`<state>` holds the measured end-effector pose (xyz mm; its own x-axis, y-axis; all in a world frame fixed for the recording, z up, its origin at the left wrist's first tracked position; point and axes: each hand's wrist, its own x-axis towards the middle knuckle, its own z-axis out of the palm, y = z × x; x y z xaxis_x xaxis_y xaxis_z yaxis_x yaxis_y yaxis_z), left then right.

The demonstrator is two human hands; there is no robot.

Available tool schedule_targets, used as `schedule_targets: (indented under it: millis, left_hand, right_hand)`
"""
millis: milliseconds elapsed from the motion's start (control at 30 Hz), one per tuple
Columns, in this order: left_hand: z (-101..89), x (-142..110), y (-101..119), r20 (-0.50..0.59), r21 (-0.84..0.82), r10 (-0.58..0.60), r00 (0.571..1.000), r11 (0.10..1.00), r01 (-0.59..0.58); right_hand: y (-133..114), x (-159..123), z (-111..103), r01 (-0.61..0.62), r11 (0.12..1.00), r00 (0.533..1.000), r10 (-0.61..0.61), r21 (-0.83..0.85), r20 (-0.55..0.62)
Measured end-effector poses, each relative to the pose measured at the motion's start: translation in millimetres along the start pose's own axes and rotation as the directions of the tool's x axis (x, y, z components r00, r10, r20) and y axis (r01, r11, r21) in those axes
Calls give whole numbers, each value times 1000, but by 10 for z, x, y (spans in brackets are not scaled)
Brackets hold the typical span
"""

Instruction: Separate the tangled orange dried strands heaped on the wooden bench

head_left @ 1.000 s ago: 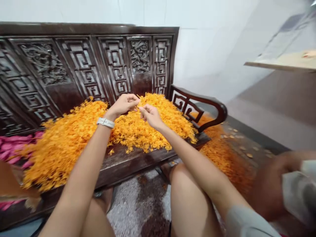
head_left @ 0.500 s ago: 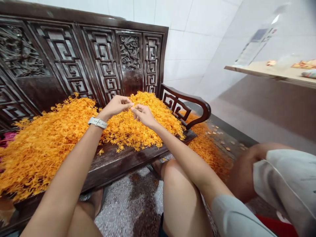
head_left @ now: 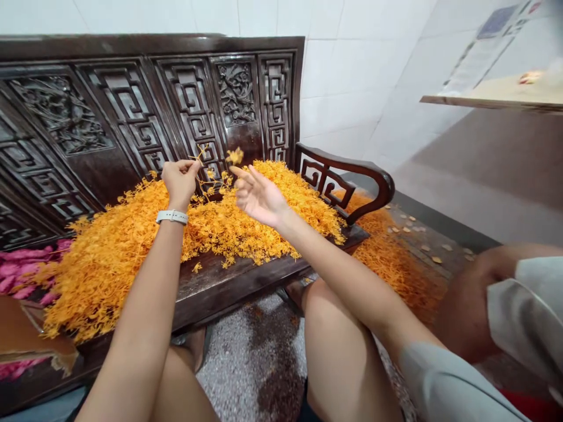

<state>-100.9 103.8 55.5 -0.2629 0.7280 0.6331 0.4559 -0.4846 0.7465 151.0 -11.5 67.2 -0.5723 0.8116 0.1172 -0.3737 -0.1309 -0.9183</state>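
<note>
Pinching a stem [head_left: 201, 155] in our left hand [head_left: 179, 179], fingers closed, probably for steadiness, we spread our right hand [head_left: 263, 198], seemingly empty, below a flower [head_left: 235, 156].

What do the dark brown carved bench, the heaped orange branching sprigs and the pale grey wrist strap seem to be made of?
Dark brown carved bench: probably wood, varnished, as its surfaces shine.
Orange branching sprigs: perhaps plastic or dyed plant matter; the bright, even colour leaves it open.
Pale grey wrist strap: likely silicone or rubber, judging by its smooth, matte look.
</note>
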Motion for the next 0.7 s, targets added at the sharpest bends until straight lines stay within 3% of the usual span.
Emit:
schedule_targets:
  millis: [33,67,100,200,333,400,433,467,533,567,600,633,700]
  left_hand:
    - [-13,1,17,-48,16,6,999,1000,-5]
    - [-21,-1,34,-101,39,9,995,999,-5]
    - [-24,-4,50,-140,51,9,990,999,-2]
    - [-19,-1,94,-118,-18,-12,993,1000,10]
    - [8,57,161,-94,-168,-59,994,985,43]
    - [26,95,204,-75,-226,-110,991,970,91]
    - [34,110,228,-68,-249,-139,988,961,118]
    - [42,122,254,-64,-269,-168,984,952,145]
    - [55,128,313,-55,-310,-232,971,928,204]
    - [60,123,346,-43,-337,-266,963,911,237]
    - [62,112,379,-25,-368,-299,954,890,269]
    - [64,96,411,-1,-403,-327,945,865,299]
    - [66,58,470,47,-479,-359,932,811,336]
  right_hand:
    - [41,64,-116,46,993,971,-19,107,-238]
    - [83,114,-223,45,983,931,23,178,-364]
    - [123,149,-316,12,976,912,79,218,-402]
    - [226,178,-504,-116,982,934,159,149,-321]
    - [360,174,-631,-176,970,935,111,-167,-338]
    - [471,171,-682,-273,862,957,200,-426,-209]
    - [549,163,-705,-323,771,943,311,-549,-117]
    - [644,148,-721,-367,669,891,453,-646,-36]
    - [874,97,-733,-447,508,700,711,-737,65]
    - [997,65,-728,-492,460,608,789,-739,87]
    - [1115,34,-721,-538,434,547,832,-723,92]
    - [1219,8,-714,-576,427,521,849,-697,89]
    - [1349,-13,-717,-609,406,545,838,-681,11]
